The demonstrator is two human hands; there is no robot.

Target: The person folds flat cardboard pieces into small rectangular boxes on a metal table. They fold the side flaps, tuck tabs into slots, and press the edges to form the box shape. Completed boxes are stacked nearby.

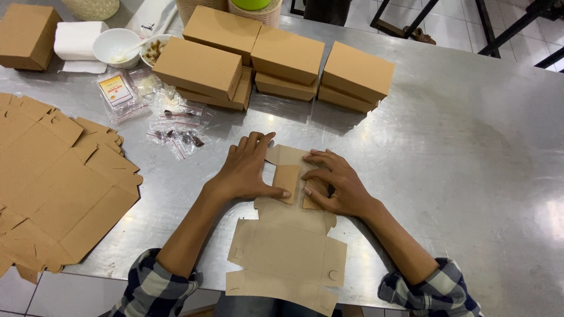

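Both hands, left hand and right hand, press flat on a cardboard box blank mid-frame, grasping nothing. It looks light, stiff, best gripped along creases.

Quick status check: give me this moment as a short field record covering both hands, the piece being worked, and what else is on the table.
Left hand: flat on the far end of the cardboard blank, thumb pressing a folded flap
Right hand: on the same end, fingers pressing a flap down
Cardboard blank: unfolded, near end overhangs the table edge
Finished boxes: closed brown boxes stacked behind the hands
Flat blanks pile: far left
Small plastic bags: left of centre
White bowl: top left, beside folded white paper
Table: bare metal
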